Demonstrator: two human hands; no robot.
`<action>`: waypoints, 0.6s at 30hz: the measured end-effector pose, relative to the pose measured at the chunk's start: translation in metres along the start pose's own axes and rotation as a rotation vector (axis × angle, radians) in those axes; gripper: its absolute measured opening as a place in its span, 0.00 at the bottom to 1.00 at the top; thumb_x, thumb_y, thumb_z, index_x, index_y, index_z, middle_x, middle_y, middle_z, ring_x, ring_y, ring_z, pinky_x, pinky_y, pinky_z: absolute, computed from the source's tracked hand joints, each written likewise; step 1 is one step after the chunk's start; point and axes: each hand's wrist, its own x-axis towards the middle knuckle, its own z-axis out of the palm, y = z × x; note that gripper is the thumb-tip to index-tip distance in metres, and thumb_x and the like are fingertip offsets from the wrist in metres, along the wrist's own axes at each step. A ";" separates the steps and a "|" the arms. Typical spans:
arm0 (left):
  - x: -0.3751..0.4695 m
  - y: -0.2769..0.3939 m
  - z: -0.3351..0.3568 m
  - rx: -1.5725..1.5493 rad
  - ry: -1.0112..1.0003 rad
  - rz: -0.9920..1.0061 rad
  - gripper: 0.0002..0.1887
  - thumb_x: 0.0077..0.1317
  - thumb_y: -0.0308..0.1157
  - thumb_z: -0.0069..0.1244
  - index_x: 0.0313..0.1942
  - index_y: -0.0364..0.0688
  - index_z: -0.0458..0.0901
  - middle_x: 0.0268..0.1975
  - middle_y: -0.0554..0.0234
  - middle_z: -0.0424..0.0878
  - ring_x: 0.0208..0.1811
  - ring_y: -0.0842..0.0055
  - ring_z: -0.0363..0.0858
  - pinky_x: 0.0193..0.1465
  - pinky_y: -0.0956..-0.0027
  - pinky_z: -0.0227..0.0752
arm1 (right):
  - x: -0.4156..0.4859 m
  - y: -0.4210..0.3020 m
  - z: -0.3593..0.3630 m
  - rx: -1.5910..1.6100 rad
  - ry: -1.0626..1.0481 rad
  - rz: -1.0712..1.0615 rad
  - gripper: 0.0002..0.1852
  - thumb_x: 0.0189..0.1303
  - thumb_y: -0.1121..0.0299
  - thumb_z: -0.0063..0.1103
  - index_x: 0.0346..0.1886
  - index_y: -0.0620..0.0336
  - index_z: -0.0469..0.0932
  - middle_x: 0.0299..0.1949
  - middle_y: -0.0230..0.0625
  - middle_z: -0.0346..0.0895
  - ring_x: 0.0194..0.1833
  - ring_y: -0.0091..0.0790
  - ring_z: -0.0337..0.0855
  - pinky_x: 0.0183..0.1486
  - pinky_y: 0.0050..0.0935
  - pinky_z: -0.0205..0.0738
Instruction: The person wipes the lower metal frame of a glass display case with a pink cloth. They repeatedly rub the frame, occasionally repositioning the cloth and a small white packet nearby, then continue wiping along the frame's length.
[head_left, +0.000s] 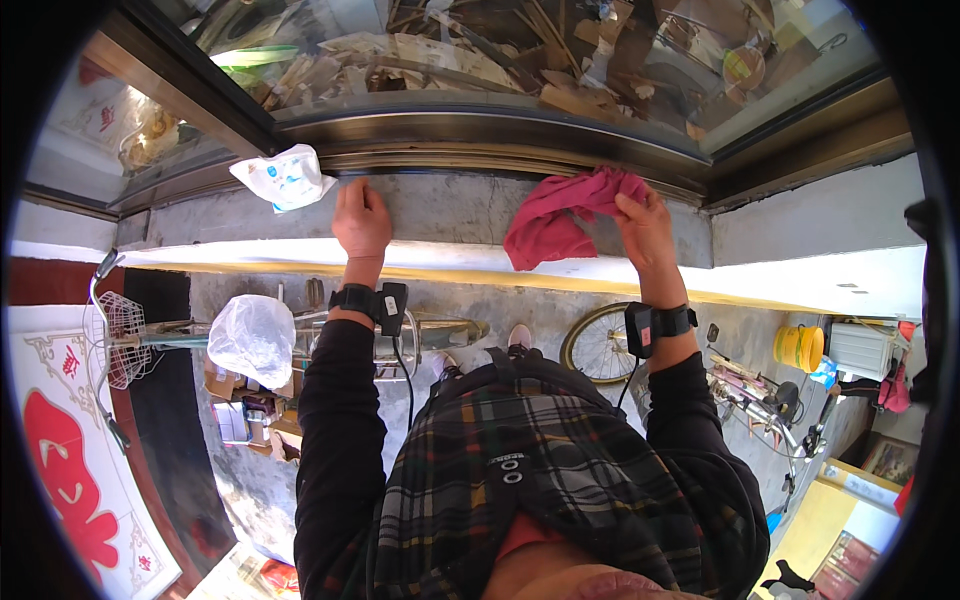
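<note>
My right hand (645, 225) pinches a crumpled pink cloth (547, 217) between thumb and fingers. The cloth lies over the grey concrete sill (442, 206), its upper part against the metal window track (457, 159). On the same sill rests my left hand (362, 221), fingers curled and nothing visible in them, though the inside of the hand is hidden. Just left of it stands a white plastic packet (285, 178) with blue print, leaning near the window frame. Each wrist wears a black strap with a small box and cable.
Behind the window glass (487, 52) lie wood scraps and cardboard. A bicycle with a wire basket (124, 337) and a white plastic bag (253, 339) stands left, near cardboard boxes (259, 420). Another bicycle's wheel (596, 345) is close on the right, and a yellow bucket (797, 349) farther right.
</note>
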 end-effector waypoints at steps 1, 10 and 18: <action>0.000 0.001 0.000 -0.001 0.000 -0.001 0.08 0.59 0.23 0.50 0.38 0.44 0.81 0.33 0.57 0.80 0.30 0.58 0.80 0.30 0.61 0.74 | -0.006 -0.002 -0.003 -0.070 0.033 0.062 0.21 0.62 0.82 0.56 0.59 0.65 0.66 0.51 0.44 0.77 0.50 0.39 0.81 0.54 0.38 0.79; 0.000 -0.001 0.001 -0.004 0.003 -0.004 0.08 0.59 0.23 0.50 0.38 0.44 0.81 0.32 0.57 0.80 0.29 0.58 0.80 0.30 0.61 0.74 | -0.017 -0.018 -0.022 -0.268 0.241 -0.111 0.28 0.60 0.81 0.58 0.63 0.63 0.61 0.49 0.45 0.75 0.46 0.36 0.82 0.42 0.31 0.83; 0.000 -0.003 0.001 -0.001 0.013 0.013 0.07 0.59 0.23 0.51 0.37 0.44 0.82 0.31 0.57 0.81 0.28 0.58 0.80 0.29 0.60 0.74 | -0.045 -0.015 0.002 -1.284 -0.153 -0.776 0.17 0.51 0.75 0.66 0.46 0.60 0.79 0.55 0.47 0.74 0.54 0.50 0.76 0.54 0.40 0.74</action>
